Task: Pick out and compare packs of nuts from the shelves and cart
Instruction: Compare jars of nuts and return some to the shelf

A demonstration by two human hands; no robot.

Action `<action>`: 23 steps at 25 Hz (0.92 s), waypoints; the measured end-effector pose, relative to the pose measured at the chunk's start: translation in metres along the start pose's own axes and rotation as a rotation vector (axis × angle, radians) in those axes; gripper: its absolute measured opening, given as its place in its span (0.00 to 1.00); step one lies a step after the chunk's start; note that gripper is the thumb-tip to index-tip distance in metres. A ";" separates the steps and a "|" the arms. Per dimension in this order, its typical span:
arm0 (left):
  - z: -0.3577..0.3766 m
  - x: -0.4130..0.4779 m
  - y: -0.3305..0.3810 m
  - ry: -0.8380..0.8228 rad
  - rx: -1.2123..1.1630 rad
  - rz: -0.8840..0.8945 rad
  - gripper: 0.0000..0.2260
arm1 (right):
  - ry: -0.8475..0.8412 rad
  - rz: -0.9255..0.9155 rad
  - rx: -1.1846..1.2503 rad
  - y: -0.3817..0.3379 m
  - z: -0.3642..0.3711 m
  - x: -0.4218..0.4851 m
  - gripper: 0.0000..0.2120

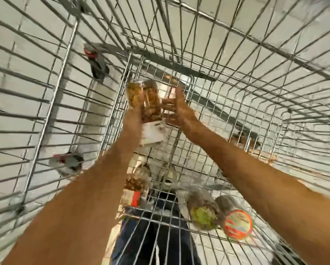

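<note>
In the head view, a clear pack of nuts [143, 100] is held above the wire cart [208, 115], just above centre. It is gripped from below by the left hand [134, 113], whose fingers cannot be made out behind the blur. The right hand [176, 109] is seen at the pack's three o'clock side, its fingers [169, 104] spread and touching or nearly touching it. More packs [204, 213] lie at five o'clock on the cart floor, beside a round orange-lidded tub [237, 224]. A slip is judged possible: the smooth pack could drop onto those below if the grip is passed across carelessly.
</note>
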State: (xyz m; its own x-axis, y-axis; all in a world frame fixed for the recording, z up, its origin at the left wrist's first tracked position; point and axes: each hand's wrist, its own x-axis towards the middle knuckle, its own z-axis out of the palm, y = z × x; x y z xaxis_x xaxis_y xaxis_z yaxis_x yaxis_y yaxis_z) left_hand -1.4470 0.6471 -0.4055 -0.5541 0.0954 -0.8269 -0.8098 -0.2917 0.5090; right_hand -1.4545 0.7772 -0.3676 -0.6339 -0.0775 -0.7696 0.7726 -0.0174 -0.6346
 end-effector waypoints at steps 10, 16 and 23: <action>0.020 -0.115 0.058 -0.348 0.176 -0.084 0.27 | 0.305 -0.040 0.184 0.021 -0.097 -0.183 0.23; 0.074 -0.266 0.106 -0.452 0.249 -0.047 0.29 | 0.225 -0.239 0.223 -0.078 -0.003 -0.278 0.24; 0.160 -0.411 0.138 -0.815 0.311 0.003 0.31 | 0.626 -0.506 0.374 -0.112 0.004 -0.446 0.25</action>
State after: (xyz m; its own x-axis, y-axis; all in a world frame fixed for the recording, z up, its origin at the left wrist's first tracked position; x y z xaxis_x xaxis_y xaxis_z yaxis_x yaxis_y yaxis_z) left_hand -1.3620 0.7198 0.0433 -0.4255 0.7809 -0.4573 -0.7581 -0.0318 0.6513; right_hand -1.2576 0.8097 0.0469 -0.7217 0.5850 -0.3701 0.2859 -0.2350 -0.9290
